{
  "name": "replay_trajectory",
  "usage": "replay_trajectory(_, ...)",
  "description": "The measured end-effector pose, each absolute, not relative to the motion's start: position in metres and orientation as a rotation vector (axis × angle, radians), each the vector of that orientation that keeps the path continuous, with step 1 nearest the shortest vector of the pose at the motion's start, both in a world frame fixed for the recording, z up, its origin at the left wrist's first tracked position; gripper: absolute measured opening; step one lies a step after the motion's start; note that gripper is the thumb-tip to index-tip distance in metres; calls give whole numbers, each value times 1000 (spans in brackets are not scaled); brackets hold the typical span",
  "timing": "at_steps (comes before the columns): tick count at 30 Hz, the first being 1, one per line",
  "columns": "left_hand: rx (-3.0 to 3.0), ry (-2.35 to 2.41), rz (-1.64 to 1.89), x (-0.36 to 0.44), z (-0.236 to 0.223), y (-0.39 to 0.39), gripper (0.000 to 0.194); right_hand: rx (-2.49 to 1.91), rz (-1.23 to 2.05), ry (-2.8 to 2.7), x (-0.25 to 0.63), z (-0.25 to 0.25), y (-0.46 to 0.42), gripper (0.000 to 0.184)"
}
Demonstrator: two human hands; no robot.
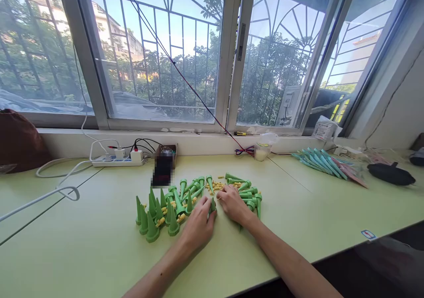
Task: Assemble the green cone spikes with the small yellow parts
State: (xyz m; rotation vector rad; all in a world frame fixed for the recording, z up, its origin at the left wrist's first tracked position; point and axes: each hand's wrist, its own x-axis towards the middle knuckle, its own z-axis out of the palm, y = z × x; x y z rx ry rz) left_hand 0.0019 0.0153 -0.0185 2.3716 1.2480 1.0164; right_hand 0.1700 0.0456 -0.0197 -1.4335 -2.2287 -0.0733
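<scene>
My left hand [201, 220] is closed around a green plastic spike [213, 204], whose pointed tip shows above the thumb. Close beside it, my right hand [231, 201] has its fingers pinched together, and whatever is in them is too small to make out. Left of my hands, several green cone spikes [153, 229] stand point up with small yellow valve pieces [180, 218] among them. Behind my hands lies a loose heap of yellow pieces [217, 186]. More green spikes [251, 191] lie around my right hand, partly hidden by it.
At the back left are a white power strip [115, 160] with cables and a small box [174, 151]. A candle-like jar [261, 151] stands by the window sill. Teal packets [321, 162] and a black pouch [391, 173] lie to the right. The table's front edge [318, 259] runs below my right arm.
</scene>
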Motion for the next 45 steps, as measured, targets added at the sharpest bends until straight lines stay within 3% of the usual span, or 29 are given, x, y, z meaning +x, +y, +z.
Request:
replay_trajectory(16, 2370, 1305, 944, -1, -19, 17, 10, -1392, 33, -2227, 164, -20, 44, 30)
replay_trajectory(24, 2357, 1320, 974, -1, -20, 18, 10, -1247, 156, -2240, 163, -23, 47, 26)
replay_trajectory(35, 2382, 1314, 973, 1, -24, 20, 9, -1316, 54, -2207, 165, -24, 47, 27)
replay_trajectory(45, 2320, 1312, 1064, 0, -22, 20, 7, -1186, 221, -2191, 168, -26, 49, 32)
